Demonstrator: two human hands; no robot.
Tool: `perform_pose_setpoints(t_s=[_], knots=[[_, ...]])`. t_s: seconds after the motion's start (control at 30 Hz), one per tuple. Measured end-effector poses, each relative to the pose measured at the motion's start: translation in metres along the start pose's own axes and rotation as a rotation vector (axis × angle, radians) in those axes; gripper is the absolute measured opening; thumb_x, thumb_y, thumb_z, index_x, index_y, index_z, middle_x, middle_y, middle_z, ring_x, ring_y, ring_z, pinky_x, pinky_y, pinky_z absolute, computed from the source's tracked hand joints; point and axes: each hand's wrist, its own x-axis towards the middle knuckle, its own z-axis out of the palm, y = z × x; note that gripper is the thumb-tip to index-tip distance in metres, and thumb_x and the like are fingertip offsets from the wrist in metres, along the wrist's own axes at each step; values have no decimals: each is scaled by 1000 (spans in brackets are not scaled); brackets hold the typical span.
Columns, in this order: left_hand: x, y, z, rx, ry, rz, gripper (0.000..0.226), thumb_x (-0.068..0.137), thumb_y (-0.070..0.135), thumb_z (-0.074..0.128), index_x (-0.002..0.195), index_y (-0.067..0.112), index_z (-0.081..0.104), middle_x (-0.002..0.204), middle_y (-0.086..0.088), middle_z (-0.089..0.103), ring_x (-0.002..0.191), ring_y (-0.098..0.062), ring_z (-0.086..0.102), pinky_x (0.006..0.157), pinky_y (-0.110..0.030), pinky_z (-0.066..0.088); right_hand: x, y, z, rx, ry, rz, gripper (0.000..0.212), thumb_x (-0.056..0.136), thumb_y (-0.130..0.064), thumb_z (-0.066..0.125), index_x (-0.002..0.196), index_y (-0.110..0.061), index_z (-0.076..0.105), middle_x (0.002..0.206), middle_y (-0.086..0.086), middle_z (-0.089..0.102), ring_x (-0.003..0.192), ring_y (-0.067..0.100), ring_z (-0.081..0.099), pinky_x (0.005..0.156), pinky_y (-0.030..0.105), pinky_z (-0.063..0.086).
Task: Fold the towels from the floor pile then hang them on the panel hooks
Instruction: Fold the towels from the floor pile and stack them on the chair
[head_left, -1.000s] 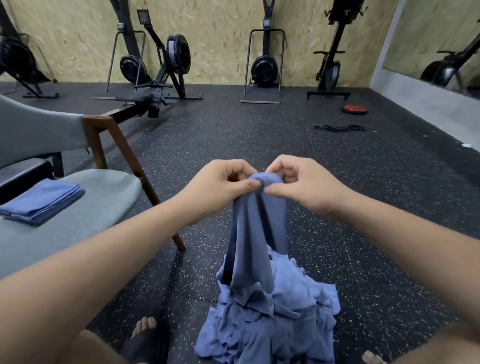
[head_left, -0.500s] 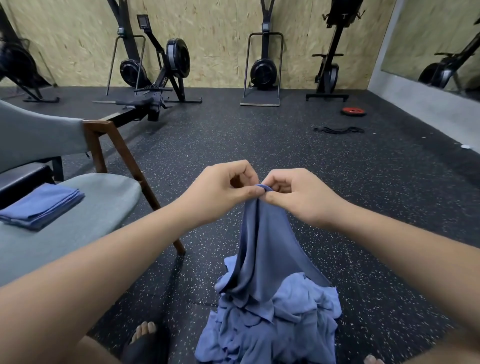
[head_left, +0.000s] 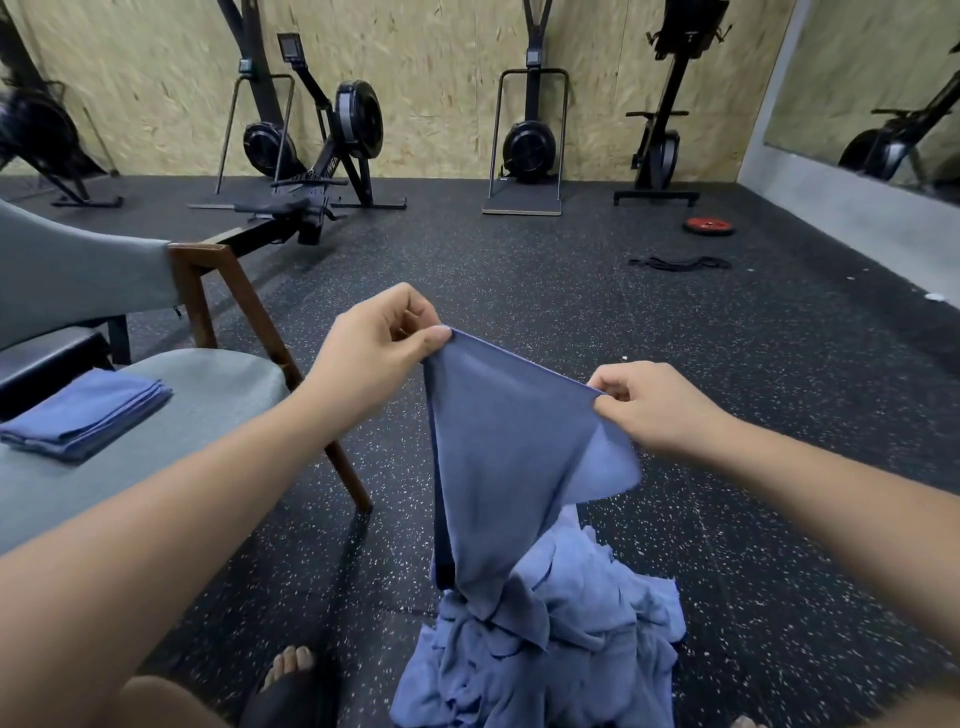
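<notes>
A blue towel (head_left: 509, 457) hangs in front of me, its top edge stretched between both hands. My left hand (head_left: 374, 348) pinches one corner of it, higher up. My right hand (head_left: 649, 405) pinches the other end of that edge, lower and to the right. The towel's bottom trails into the crumpled pile of blue towels (head_left: 550, 654) on the floor between my feet. A folded blue towel stack (head_left: 88, 410) lies on the grey chair seat (head_left: 208, 395) at my left. No panel hooks are in view.
The chair's wooden leg (head_left: 291, 384) slants down close to my left arm. A rowing machine (head_left: 311, 171) and other exercise machines line the plywood wall. A red weight plate (head_left: 709, 226) and a black band (head_left: 675, 263) lie on the speckled rubber floor at right.
My hands, pinched together on the towel's top a second ago, have pulled apart. The right hand slid right and down along the edge, spreading the towel open.
</notes>
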Motion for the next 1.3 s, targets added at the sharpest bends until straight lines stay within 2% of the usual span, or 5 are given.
perform_pose_setpoints(t_s=[0.27,0.43,0.7,1.1,1.3], knots=[[7,-16,-11,30,173,-82,15,97,31,76,88,26,65,76,11,68,67,-5,55,69,-32,45,1,19,-12,-108,-27,38,14,95,-19,67,87,-28,75,71,-10,71,66,2,63,62,19,43],[5,-17,-8,62,180,-111,15,97,32,76,88,26,66,81,6,72,70,-5,59,71,-31,48,-17,-5,-26,358,-160,30,32,99,-1,63,118,-27,66,74,8,73,70,26,78,69,34,62],[-2,12,7,67,103,-86,16,96,35,78,86,26,68,76,11,71,63,-2,56,66,-27,44,-37,-54,-31,492,-389,-41,28,93,10,55,101,-5,76,86,11,80,79,23,75,84,37,60],[-17,54,35,-187,-120,-27,11,94,23,82,88,17,75,70,8,67,61,-4,54,64,-24,43,-27,-67,-29,207,119,-359,8,94,-22,80,94,-26,73,99,-13,68,94,4,63,80,16,41],[-23,64,40,-205,-151,24,10,97,30,78,92,22,77,83,-10,74,73,-16,60,72,-51,55,-24,-69,-23,310,183,-328,14,95,-20,80,86,-22,69,74,-17,66,68,-1,58,67,14,42]])
